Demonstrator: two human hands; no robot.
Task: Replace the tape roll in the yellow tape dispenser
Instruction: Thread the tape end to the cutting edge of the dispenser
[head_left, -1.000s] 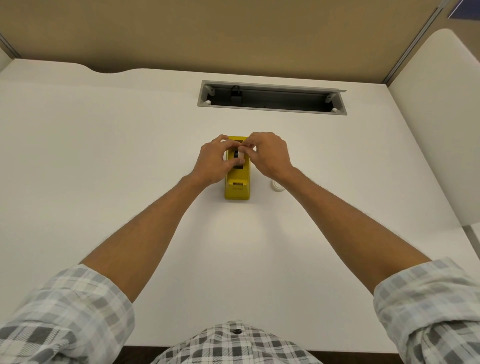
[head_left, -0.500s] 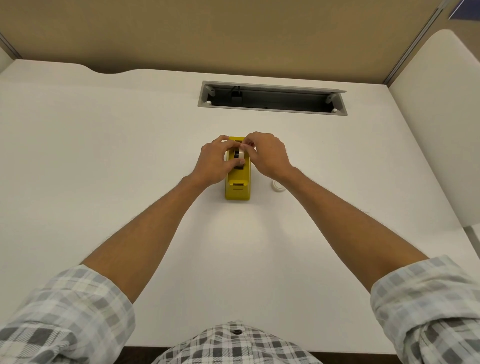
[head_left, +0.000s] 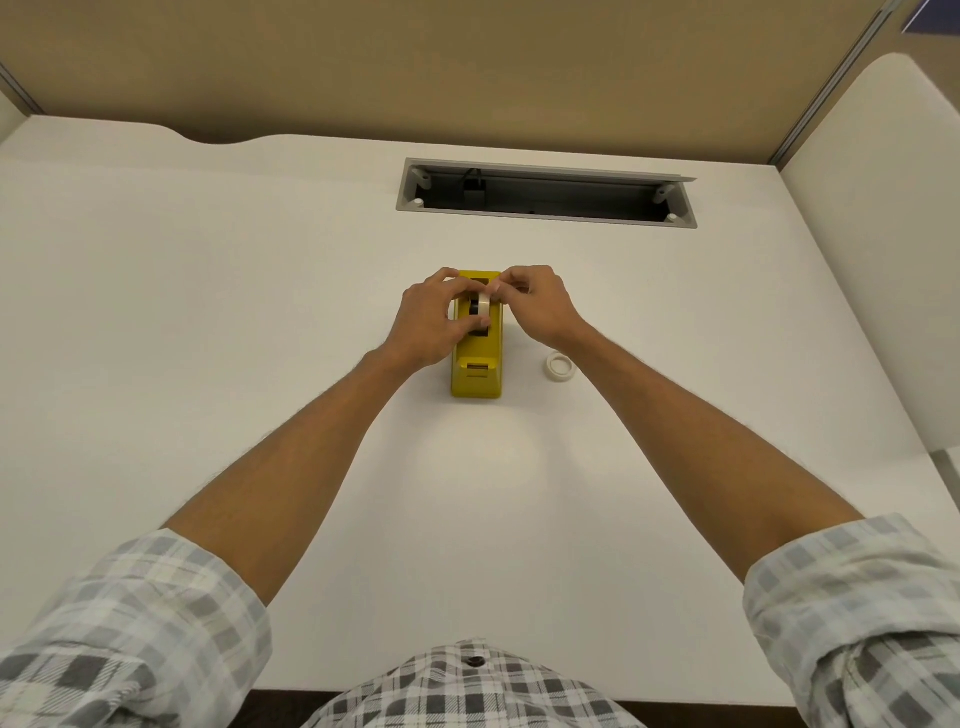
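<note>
Hands (head_left: 431, 319) (head_left: 535, 306) on tape roll (head_left: 484, 305) above yellow dispenser (head_left: 478, 376), mid-desk (head_left: 208, 312).

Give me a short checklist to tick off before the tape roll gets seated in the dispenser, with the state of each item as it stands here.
1. Dispenser upright on the desk: ok.
2. Tape roll over the dispenser's slot: ok.
3. Left hand grips the roll: ok.
4. Right hand pinches at the roll's top: ok; whether it holds the tape end, cannot tell.
5. Roll seated on its hub: cannot tell, fingers hide it.
6. Other roll apart from the dispenser, right of it: ok.
</note>
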